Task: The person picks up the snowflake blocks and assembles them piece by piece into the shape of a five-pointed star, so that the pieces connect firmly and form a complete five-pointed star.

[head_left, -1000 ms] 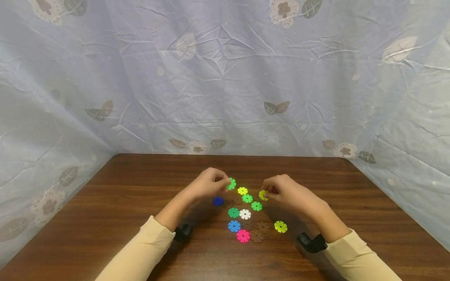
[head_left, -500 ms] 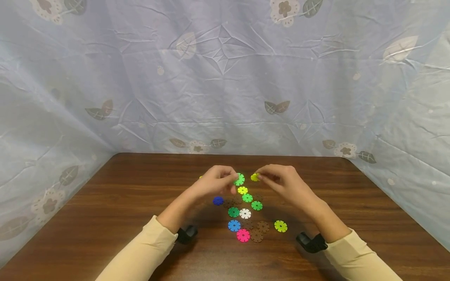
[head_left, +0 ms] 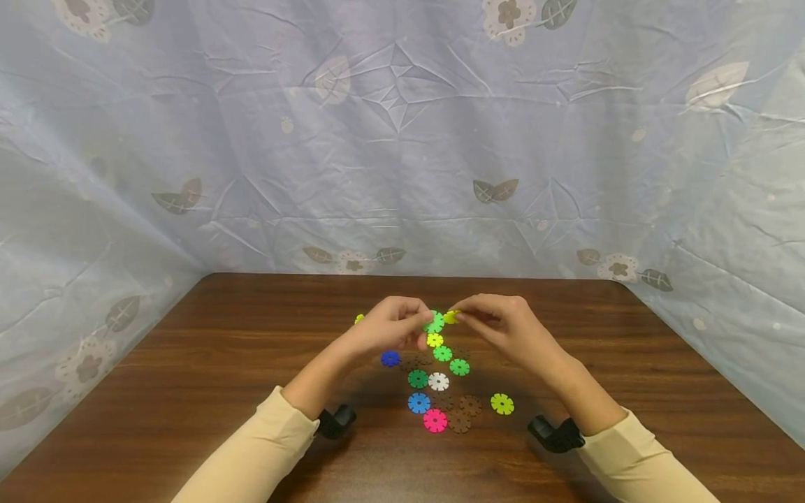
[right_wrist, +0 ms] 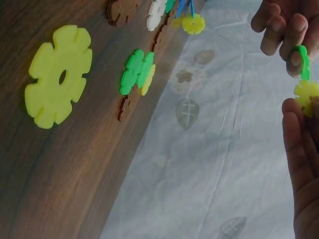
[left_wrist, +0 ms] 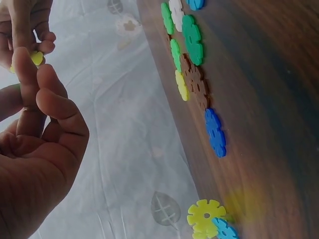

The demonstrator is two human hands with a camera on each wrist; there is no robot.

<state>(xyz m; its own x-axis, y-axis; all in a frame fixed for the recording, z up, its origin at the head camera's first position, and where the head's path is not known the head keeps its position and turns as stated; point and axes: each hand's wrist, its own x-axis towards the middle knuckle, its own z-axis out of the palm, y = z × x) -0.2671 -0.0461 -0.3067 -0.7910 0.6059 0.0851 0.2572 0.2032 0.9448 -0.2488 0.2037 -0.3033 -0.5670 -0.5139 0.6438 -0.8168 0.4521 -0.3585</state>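
Observation:
Over the far middle of the table, my left hand (head_left: 393, 325) pinches a bright green notched plastic disc (head_left: 436, 322). Opposite it, my right hand (head_left: 503, 318) holds a yellow notched disc (head_left: 451, 317) between thumb and fingertips. In the right wrist view the green disc (right_wrist: 304, 62) stands nearly edge-on, its rim right at the rim of the yellow disc (right_wrist: 305, 93). The left wrist view shows the left hand's curled fingers (left_wrist: 62, 107), which hide the green disc almost entirely. Part of the yellow disc (left_wrist: 36, 58) shows beyond them.
Loose notched discs lie mid-table, including pink (head_left: 435, 420), light blue (head_left: 418, 403), white (head_left: 438, 381), dark blue (head_left: 390, 358) and several brown ones (head_left: 470, 405). A yellow disc (head_left: 502, 404) lies apart at right. Behind the left hand is a yellow-and-blue cluster (left_wrist: 207, 215). A patterned curtain (head_left: 402, 175) surrounds the table.
My right hand has lifted the yellow disc up and left from the table. My left hand has moved right with the green disc, and the two discs have come together.

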